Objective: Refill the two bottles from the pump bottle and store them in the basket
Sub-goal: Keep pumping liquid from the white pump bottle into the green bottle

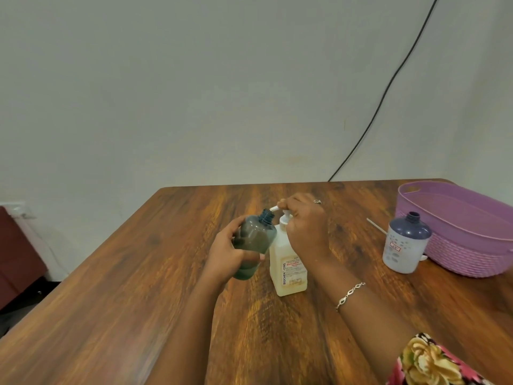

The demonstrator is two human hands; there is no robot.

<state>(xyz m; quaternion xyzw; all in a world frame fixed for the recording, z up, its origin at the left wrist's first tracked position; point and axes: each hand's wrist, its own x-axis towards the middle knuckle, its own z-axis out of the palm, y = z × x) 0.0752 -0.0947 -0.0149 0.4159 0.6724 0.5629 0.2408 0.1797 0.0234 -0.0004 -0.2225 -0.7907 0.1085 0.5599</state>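
The wooden table [138, 273] in front of me carries a pump bottle [288, 270], standing upright near the middle. To my right a bottle [404, 245] stands uncapped, just beside the basket [472, 257], which sits at the far right corner. A thin white stick [376, 226] lies flat behind that bottle, and a small white thing [424, 257], too hidden to name, shows at its base.

Blue "BIOCHEK CHG" running up the left edge of the label on the pump bottle [287, 254], red "BIOCHEK" beside it, smaller print below too blurred to read, red-framed sticker [395, 247] on the white bottle [402, 255], unreadable
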